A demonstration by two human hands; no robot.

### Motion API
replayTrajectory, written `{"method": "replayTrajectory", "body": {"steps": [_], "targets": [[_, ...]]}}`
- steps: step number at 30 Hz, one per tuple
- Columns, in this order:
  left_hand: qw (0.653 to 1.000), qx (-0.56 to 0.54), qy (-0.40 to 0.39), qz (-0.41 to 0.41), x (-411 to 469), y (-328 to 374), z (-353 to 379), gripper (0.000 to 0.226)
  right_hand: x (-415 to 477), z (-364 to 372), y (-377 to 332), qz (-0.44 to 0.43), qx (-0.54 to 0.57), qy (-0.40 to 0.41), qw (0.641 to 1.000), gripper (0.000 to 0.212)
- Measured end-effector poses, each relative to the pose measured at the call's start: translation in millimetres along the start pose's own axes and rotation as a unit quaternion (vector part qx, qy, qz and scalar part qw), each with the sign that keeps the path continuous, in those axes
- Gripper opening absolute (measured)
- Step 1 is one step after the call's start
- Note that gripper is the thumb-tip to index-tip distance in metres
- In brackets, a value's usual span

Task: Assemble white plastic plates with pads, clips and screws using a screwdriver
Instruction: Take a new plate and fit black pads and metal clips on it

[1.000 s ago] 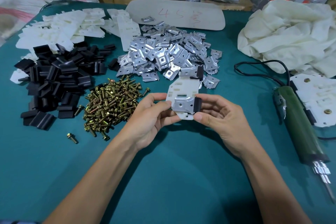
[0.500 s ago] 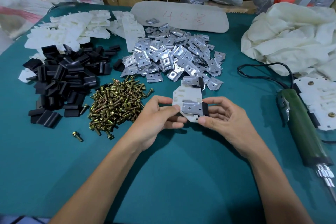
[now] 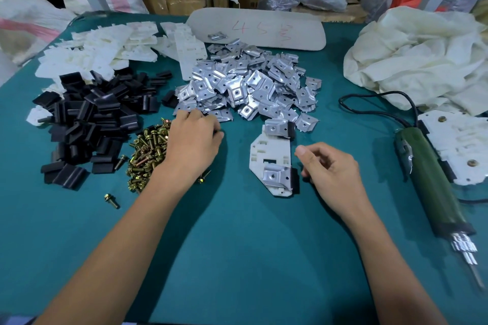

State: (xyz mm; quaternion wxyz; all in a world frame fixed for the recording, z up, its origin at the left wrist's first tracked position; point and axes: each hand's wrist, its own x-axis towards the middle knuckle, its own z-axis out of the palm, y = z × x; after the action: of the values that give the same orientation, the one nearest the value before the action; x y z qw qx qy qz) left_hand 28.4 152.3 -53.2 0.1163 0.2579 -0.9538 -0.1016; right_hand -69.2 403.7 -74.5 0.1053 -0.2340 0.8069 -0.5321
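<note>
Nearest the person, left of the white plate (image 3: 266, 150), a loose screw (image 3: 112, 200) lies alone on the green table (image 3: 237, 245). The white plate lies flat and nobody holds it. It carries a near clip (image 3: 276, 175) and a far clip (image 3: 277, 128), each with a black pad edge showing on its right side, and I see no screw head in either clip's hole. Just right of the plate the right hand (image 3: 330, 169) hovers with its fingers loosely curled and thumb out, holding nothing and clear of the plate. Left of the plate the left hand (image 3: 194, 140) lies palm down over the heap of screws (image 3: 148, 150), fingers bent downward; I cannot tell whether they pinch a screw. Well right of the plate lies the green screwdriver (image 3: 433, 187), untouched, with finished plates (image 3: 459, 150) just beyond it. Farther left of the plate sit the black pads (image 3: 89, 119), directly behind it the spare clips (image 3: 250, 84), behind and left the bare plates (image 3: 100, 47), and behind and right a crumpled cloth (image 3: 422, 60). The step in hand looks like fetching screws for the two clips. Next, one screw must stand upright in each hole, the plate must be steadied, and the right hand must take up the screwdriver.
</note>
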Motion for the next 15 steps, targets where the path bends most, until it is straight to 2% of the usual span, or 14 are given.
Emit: {"method": "replayTrajectory", "body": {"steps": [6,9,11,15], "targets": [[0.995,-0.081,0.053,0.037,-9.6,7.5,3.8,0.013,2.8,0.9,6.1,-0.001,-0.042,0.011,0.999,0.015],[0.975,-0.216,0.046,0.021,-10.4,17.5,2.4,0.008,11.9,3.3,2.3,0.01,-0.033,0.026,0.999,0.005],[0.95,-0.31,0.014,-0.006,-9.4,24.2,1.1,0.004,23.8,4.1,-5.5,0.05,-0.026,-0.002,0.998,0.015],[0.901,-0.422,-0.065,-0.074,-14.2,35.7,10.9,0.005,37.5,11.2,-22.8,0.065,-0.118,-0.077,0.988,0.043]]}}
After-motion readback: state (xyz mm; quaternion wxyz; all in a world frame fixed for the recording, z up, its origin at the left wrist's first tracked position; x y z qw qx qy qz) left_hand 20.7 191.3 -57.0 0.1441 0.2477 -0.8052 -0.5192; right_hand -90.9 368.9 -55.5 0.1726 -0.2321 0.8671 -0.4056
